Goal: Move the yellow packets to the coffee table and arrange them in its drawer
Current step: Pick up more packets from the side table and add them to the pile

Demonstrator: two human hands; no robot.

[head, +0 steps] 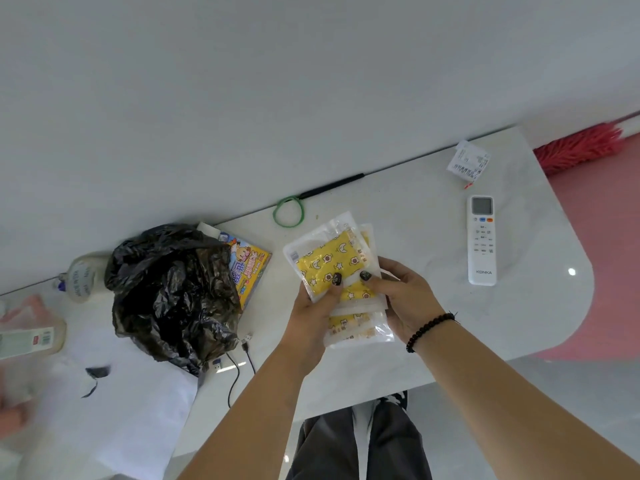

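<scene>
Your left hand (pixel 313 308) and right hand (pixel 403 299) both grasp a stack of yellow packets (pixel 337 271), thumbs pressed on top. Beside the stack, a black bag (pixel 169 292) sits leftward and a white remote (pixel 481 240) rightward.

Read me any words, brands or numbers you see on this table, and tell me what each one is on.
"KONKA": bottom of the white remote.
"MADE IN" then unclear letters: white bottle lying on its side, partly blurred.
Receipt: print too small to read.
Yellow box: large cartoon characters, not legible.
Yellow packets held in both hands: small labels, too blurred to read.
Bottle at left edge: barcode label, blurred.
</scene>
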